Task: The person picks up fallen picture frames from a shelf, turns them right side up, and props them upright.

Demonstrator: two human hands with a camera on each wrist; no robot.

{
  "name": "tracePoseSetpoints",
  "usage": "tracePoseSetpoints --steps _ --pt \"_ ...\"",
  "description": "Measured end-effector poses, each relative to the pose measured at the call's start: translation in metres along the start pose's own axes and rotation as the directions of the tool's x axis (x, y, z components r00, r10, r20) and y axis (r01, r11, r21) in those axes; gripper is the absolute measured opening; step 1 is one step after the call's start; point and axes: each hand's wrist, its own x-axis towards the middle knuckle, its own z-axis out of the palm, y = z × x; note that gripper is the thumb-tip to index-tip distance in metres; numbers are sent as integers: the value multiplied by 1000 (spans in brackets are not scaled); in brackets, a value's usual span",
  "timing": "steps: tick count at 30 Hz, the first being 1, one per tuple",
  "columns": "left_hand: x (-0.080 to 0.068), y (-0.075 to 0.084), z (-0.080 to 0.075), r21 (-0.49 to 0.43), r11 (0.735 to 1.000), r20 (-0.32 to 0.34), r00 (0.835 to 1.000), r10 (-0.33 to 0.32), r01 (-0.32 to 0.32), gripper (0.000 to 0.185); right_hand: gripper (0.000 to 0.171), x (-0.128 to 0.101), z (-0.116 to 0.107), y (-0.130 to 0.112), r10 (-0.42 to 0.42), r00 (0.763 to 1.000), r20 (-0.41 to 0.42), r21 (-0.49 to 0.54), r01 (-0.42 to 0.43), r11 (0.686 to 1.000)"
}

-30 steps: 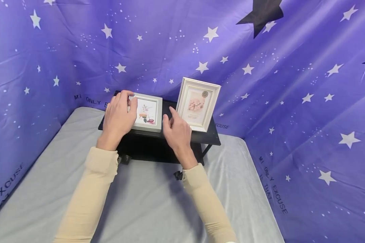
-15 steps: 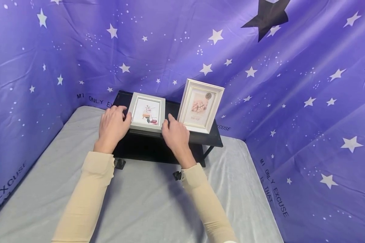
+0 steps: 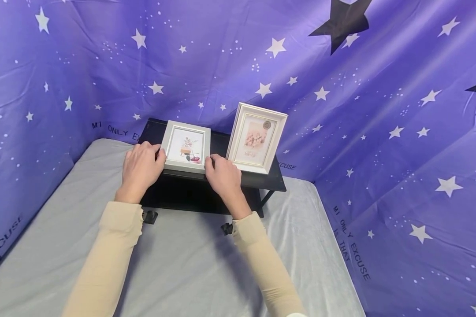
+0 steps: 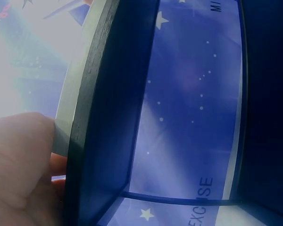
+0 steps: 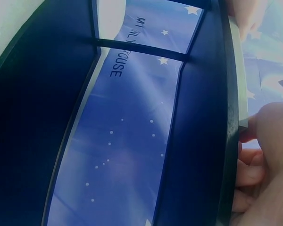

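Where the head view looks down on the black stand (image 3: pixel 262 179), the small white frame (image 3: pixel 185 147) with a plant print stands upright near the stand's middle, and both hands flank it: the left hand (image 3: pixel 140 168) at its nine o'clock, fingers curled against the frame's left edge, and the right hand (image 3: pixel 223 176) at its four o'clock, thumb and fingers touching the lower right corner. At the small frame's three o'clock, just beside it, a taller white frame (image 3: pixel 256 137) with a pink flower picture leans back against the star-printed purple backdrop (image 3: pixel 381 88). The stand sits on a grey cloth (image 3: pixel 190 264). In the left wrist view, the left hand (image 4: pixel 23 165) presses against the small white frame's pale edge (image 4: pixel 68 108) above the stand's dark top. In the right wrist view, the right hand (image 5: pixel 264 155) has its fingers curled at the small frame's edge (image 5: pixel 239 84), beside the stand's rim.
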Motion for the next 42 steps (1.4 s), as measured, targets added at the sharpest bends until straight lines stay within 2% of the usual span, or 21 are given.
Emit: tracePoseSetpoints --steps 6,13,21,26,34,40,42 --pt "3 2 -3 4 1000 43 999 10 -10 52 48 5 -7 -1 8 998 60 -16 -7 1000" --pt "3 -4 -5 15 1000 49 999 -4 4 54 43 9 -4 -3 -46 994 104 4 45 999" --pt "3 3 -6 10 1000 48 999 9 -9 53 45 7 -5 -1 -81 995 64 -31 83 996" --pt "1 2 -1 3 1000 18 1000 15 -16 51 44 1 -4 1 -101 994 42 -25 102 994" --pt "-2 0 2 -43 998 -35 999 39 -41 47 39 -4 -3 7 -125 992 10 68 124 990" --pt "-4 -2 1 -67 996 -30 998 61 -63 46 32 -7 -4 11 -154 988 19 96 151 984" --pt "-5 -3 2 -74 995 -36 997 67 -69 46 35 -7 -5 12 -165 986 31 113 160 981"
